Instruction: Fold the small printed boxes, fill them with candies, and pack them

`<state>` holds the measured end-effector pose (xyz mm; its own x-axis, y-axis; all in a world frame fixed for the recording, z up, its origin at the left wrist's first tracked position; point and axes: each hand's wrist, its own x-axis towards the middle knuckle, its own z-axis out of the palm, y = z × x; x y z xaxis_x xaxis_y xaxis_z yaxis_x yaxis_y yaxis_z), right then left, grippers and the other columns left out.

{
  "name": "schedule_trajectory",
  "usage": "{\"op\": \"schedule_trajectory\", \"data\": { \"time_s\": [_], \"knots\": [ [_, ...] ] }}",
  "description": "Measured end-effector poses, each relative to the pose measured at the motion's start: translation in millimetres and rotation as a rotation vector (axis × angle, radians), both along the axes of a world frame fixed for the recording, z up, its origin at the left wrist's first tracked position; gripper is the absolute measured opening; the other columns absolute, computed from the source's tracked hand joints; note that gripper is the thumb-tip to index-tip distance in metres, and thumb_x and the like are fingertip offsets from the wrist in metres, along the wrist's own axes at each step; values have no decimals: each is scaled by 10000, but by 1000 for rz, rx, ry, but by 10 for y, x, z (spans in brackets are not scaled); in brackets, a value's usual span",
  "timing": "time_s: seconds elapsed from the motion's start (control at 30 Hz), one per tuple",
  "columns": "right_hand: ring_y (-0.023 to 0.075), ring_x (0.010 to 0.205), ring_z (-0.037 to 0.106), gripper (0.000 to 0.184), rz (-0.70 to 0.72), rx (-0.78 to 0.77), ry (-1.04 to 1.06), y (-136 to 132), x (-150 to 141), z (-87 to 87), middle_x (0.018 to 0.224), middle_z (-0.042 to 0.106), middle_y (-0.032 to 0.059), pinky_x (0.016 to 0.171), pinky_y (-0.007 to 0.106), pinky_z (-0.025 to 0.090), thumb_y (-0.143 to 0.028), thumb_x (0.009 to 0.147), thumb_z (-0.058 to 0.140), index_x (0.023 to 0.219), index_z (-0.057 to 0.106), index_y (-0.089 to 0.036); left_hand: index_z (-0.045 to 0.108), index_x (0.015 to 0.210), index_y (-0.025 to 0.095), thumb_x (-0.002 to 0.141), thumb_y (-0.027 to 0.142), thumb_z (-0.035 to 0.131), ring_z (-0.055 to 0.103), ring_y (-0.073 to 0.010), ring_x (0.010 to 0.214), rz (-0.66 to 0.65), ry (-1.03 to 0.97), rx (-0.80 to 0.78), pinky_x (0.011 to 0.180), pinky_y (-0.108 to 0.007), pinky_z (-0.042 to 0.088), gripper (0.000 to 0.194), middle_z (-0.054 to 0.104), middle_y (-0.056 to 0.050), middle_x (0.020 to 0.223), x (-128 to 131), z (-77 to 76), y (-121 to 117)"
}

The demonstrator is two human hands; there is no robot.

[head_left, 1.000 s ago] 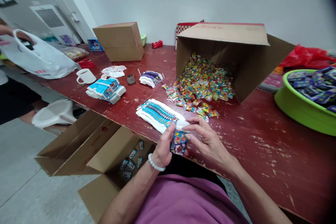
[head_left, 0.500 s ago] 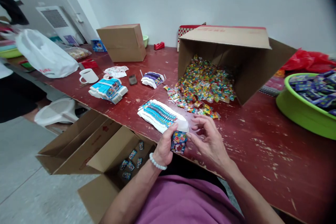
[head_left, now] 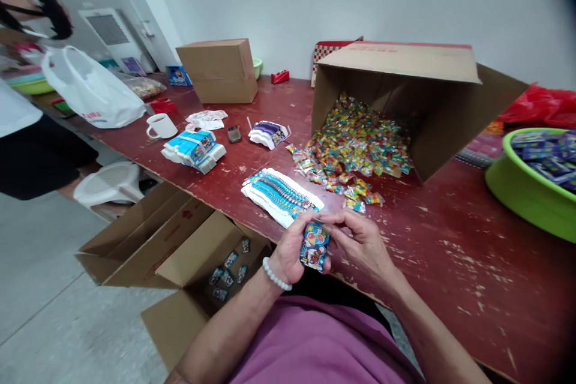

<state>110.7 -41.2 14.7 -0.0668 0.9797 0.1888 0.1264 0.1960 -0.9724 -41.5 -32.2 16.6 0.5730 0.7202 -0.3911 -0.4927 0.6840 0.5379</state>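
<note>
A small blue printed candy box (head_left: 314, 245) stands upright in my left hand (head_left: 292, 249), whose fingers wrap round its back and side. My right hand (head_left: 357, 240) pinches the box's top edge between thumb and fingers; the fingertips partly hide the flap. Just beyond my hands, a fanned stack of flat printed cartons (head_left: 281, 195) lies on the red table (head_left: 432, 252). Past that stack, wrapped candies (head_left: 360, 138) spill out of a large cardboard box (head_left: 454, 126) lying on its side.
An open carton (head_left: 180, 273) below the table edge holds several small boxes (head_left: 227, 278). Left on the table are bundled cartons (head_left: 193, 150), a white mug (head_left: 161, 126) and a plastic bag (head_left: 92, 90). A green basin (head_left: 526, 192) stands right. A person (head_left: 40, 144) is at far left.
My right hand has moved in to the box's top and closed its fingers there. The white flap that stood up is now folded down or covered. The view has shifted slightly left.
</note>
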Motion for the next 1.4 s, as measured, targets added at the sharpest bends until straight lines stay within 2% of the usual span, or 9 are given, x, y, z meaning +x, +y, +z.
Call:
{"op": "schedule_trajectory", "data": {
  "time_s": [0.17,0.33,0.47,0.7,0.83,0.9,1.1,1.3,1.4],
  "knots": [
    [211,854,657,176,75,75,-194,9,49,28,909,717,45,760,329,509,-360,895,641,813,699,-215,668,1184,180,844,427,633,642,-148,581,166,210,163,433,-222,471,421,737,-64,935,9,-56,-45],
    [209,810,677,214,142,-113,29,31,-2,74,932,735,62,726,333,543,-404,842,700,801,685,-195,675,1209,152,864,647,505,641,-175,560,103,206,159,434,-242,447,627,737,-82,814,31,-67,-72],
    [218,797,679,233,105,-175,79,34,-31,100,886,735,69,729,346,543,-404,823,723,763,678,-183,683,1172,120,846,683,504,618,-172,495,72,192,169,401,-242,428,675,717,-83,717,23,-78,-65],
    [245,1003,623,135,115,256,-307,-123,-83,-28,1060,671,91,872,404,499,-333,906,622,986,650,-228,706,1014,148,786,354,675,607,-134,486,134,87,-63,479,-249,478,308,713,-24,728,-37,-123,-11],
    [361,1160,515,757,79,369,-662,-229,-171,-116,1328,552,164,939,527,434,-370,670,833,1324,483,-222,675,851,137,794,315,677,686,-179,674,258,-19,-147,686,-283,547,187,707,-36,719,-24,-171,9],
    [402,1170,485,940,54,383,-813,-243,-213,-152,1387,507,187,940,563,404,-323,604,851,1415,391,-206,662,836,140,799,336,689,705,-213,781,288,-24,-177,767,-317,555,201,717,-48,755,-9,-195,5],
    [373,1080,521,756,56,380,-751,-177,-311,-314,1195,574,163,898,501,429,-203,629,729,1333,454,-194,672,991,131,835,440,680,701,-215,876,290,13,-95,817,-310,548,346,733,-74,901,-31,-252,-57],
    [339,1234,465,1002,311,259,-519,-91,-383,-444,1397,427,148,984,485,442,-426,640,834,1454,278,-248,596,1108,178,823,525,663,619,-130,519,341,344,117,506,-242,487,454,676,-9,768,-491,-366,-200],
    [340,1294,423,843,115,262,-534,176,-286,-603,1401,417,162,1044,522,389,-425,762,759,1444,302,-235,549,1148,200,821,597,611,589,-131,480,485,638,229,457,-234,446,518,650,-1,749,-991,-485,-258]
  ]
}}
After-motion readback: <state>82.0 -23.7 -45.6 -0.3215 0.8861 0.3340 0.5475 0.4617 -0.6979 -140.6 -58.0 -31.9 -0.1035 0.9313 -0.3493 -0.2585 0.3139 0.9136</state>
